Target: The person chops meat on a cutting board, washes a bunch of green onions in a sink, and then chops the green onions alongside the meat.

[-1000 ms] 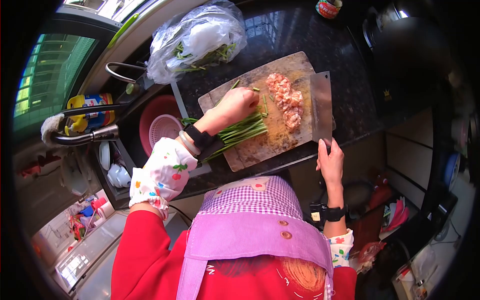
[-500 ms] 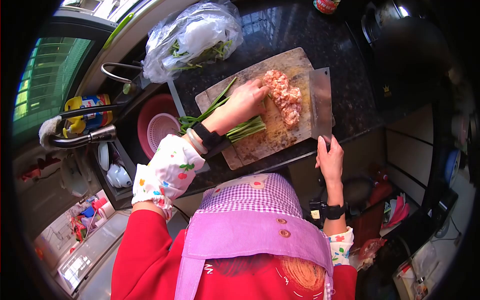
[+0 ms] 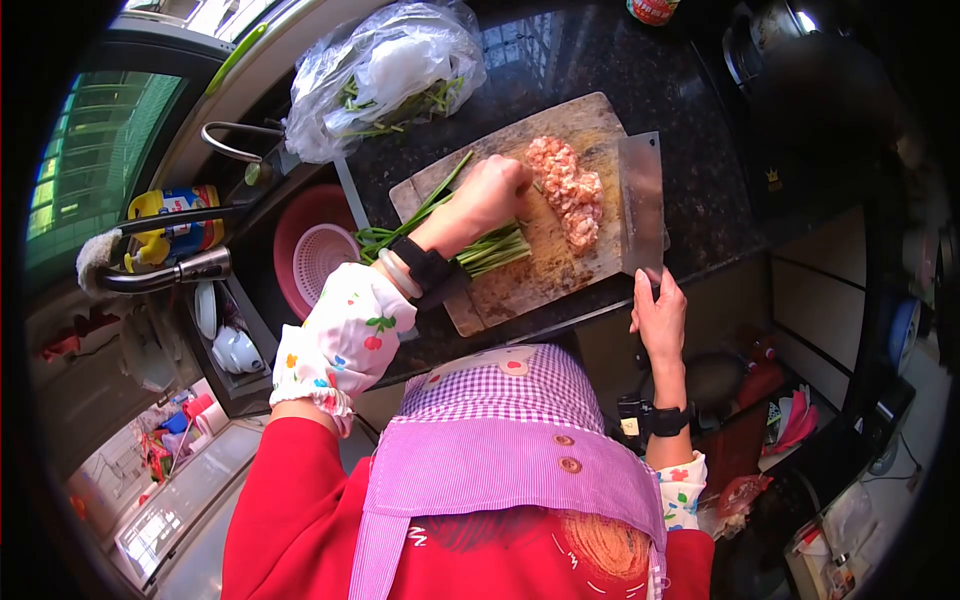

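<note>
My left hand [image 3: 487, 198] is closed over the wooden cutting board [image 3: 500, 297], its fingers pinched together. A small green tip shows at the fingertips, apparently a stalk, though most of the grip is hidden. Under and beside this hand lies a bunch of long green stalks [image 3: 497, 251], cut ends toward the right. Just right of my fingertips is a strip of pink chopped meat [image 3: 572, 195]. My right hand [image 3: 660, 315] grips the handle of a cleaver [image 3: 642, 205], whose wide blade lies along the board's right edge.
A clear plastic bag [image 3: 385, 75] with greens sits behind the board on the dark counter [image 3: 690, 110]. At left, a pink basin [image 3: 292, 240] with a colander [image 3: 325, 262] stands in the sink, near the faucet [image 3: 205, 268] and white bowls [image 3: 237, 350]. A red can [image 3: 652, 10] stands far back.
My left hand has shifted slightly, its fingers curling a little more above the stalks. The cleaver and my right hand stay almost where they were.
</note>
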Motion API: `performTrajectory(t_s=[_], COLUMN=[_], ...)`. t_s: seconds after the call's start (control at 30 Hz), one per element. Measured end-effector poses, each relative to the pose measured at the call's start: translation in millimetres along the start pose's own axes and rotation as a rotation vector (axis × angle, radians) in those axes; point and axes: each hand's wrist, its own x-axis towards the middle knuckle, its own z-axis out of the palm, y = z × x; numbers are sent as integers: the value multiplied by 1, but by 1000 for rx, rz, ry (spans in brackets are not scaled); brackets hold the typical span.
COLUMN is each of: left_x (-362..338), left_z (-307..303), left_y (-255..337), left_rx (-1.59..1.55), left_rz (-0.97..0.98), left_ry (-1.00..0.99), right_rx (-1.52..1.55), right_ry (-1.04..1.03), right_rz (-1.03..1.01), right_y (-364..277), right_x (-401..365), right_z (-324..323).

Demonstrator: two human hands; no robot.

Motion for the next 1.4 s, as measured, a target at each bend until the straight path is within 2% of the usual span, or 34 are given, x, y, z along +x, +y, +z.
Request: performTrajectory(t_s=[0.07, 0.2, 0.37, 0.4, 0.47, 0.5, 0.57, 0.6, 0.67, 0.7, 0.73, 0.87, 1.17, 1.27, 1.4], left_x=[2, 1, -10, -12, -19, -20, -22, -25, -24, -21, -20, -14, -9, -10, -7], left_z=[-8, -40, -102, -116, -127, -125, -122, -105, -70, -54, -44, -7, -2, -2, 1], left_y=[-6, -12, -64, -76, -89, -93, -76, -77, -53, -40, -15, -7, 1, 6, 7], left_rx=[-72, -336, -299, -189, 553, 553, 394, 315, 32, -48, -131, 156, 160, -9, -24], left_rz=[-55, -300, -382, -437, -206, -205, -309, -192, -57, -24, -123, -27, -13, 101, 118], left_ry=[16, 28, 333, 383, 582, 582, 338, 388, 343, 255, 186, 262, -34, 57, 74], right_rx=[6, 15, 3, 6, 0, 0, 9, 8, 9, 6, 8, 11, 24, 25, 18], right_ry=[4, 10, 8, 8, 14, 15, 3, 2, 12, 10, 8, 1, 5, 15, 15], right_rz=[-7, 10, 29, 29, 23, 22, 10, 10, 30, 31, 36, 26, 4, 22, 28], right_y=[0, -2, 0, -1, -3, -3, -2, -2, -1, -1, 0, -3, 0, -1, 0], right_x=[0, -1, 1, 1, 0, 0, 0, 0, 1, 1, 1, 1, 0, 0, 0], right_z=[0, 1, 0, 1, 1, 1, 0, 0, 0, 0, 1, 1, 0, 1, 1])
